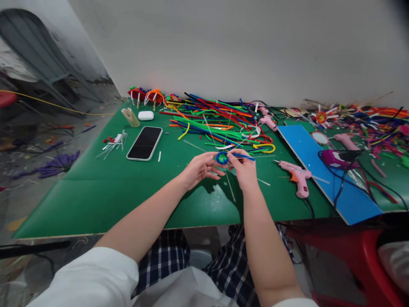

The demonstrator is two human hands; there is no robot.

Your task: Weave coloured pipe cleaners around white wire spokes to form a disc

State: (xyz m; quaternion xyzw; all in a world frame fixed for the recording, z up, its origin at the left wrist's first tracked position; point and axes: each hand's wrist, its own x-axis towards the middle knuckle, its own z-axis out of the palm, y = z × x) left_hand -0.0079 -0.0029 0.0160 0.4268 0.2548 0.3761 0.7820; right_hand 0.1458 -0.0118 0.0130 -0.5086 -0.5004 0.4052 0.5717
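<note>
Both my hands meet over the middle of the green table (96, 187). My left hand (200, 169) pinches a small round blue and green woven disc (222, 158) with thin white spokes sticking out of it. My right hand (244, 168) grips the other side of the disc and holds a blue pipe cleaner (246, 157) that runs off it to the right. Just behind the hands lies a big heap of coloured pipe cleaners (220, 119).
A phone (145, 143), a white earbud case (146, 115) and loose white sticks (113, 145) lie at left. A pink glue gun (295, 175) and a blue board (322, 170) sit at right, with more craft litter and another glue gun (335, 158) beyond. A red stool (351, 256) stands at lower right.
</note>
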